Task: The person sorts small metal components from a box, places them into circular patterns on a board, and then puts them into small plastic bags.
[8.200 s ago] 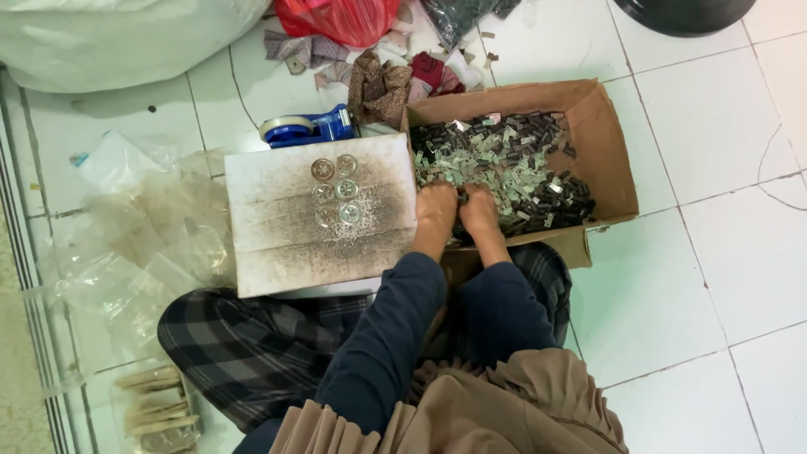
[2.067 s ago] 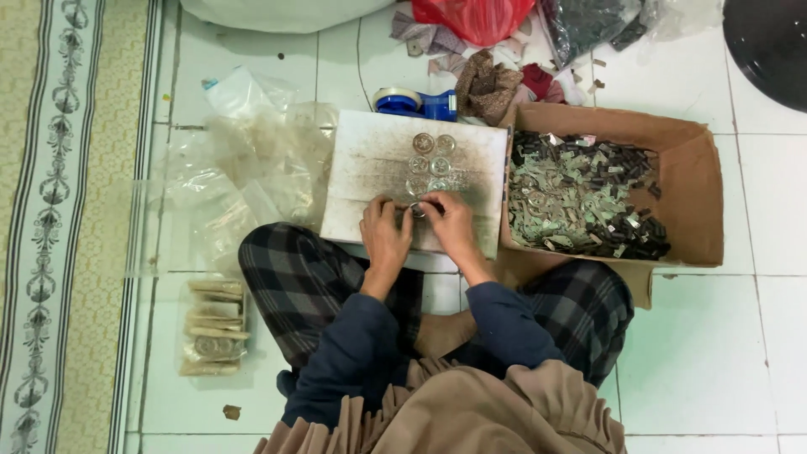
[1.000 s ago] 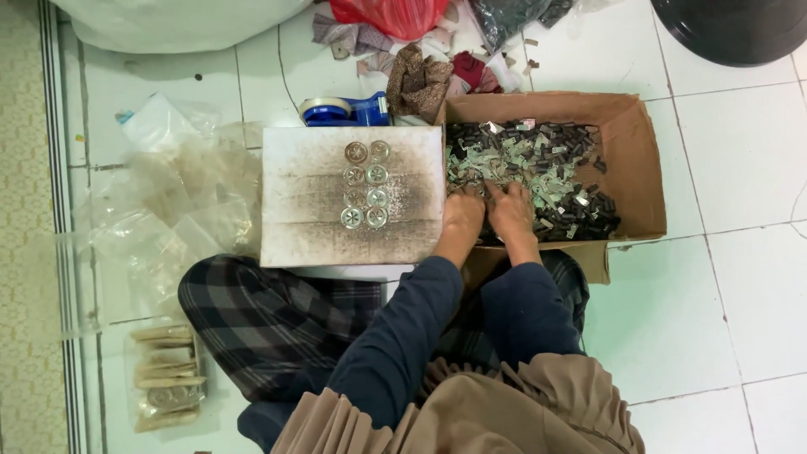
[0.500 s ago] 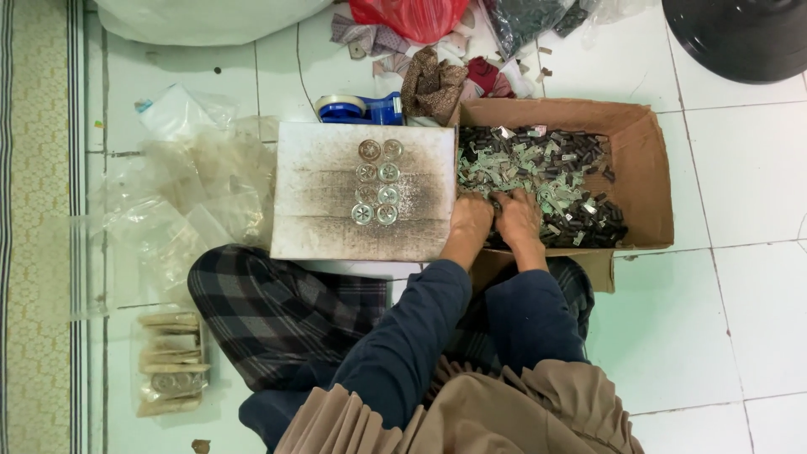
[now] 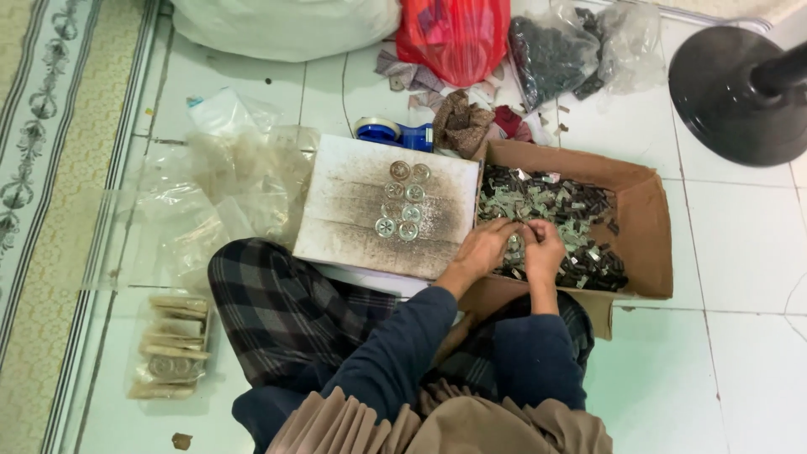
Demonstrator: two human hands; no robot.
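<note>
My left hand (image 5: 483, 250) and right hand (image 5: 544, 248) meet over the cardboard box (image 5: 646, 220), fingers pinching small metal pieces (image 5: 555, 210) from its heap; the white board (image 5: 349, 220) with round discs (image 5: 402, 200) sits beside, within reach.

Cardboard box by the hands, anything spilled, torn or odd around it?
The cardboard box looks intact, its small metal pieces inside. Both hands are in it. Loose scraps lie on the tiles behind it, below the clear bag.
</note>
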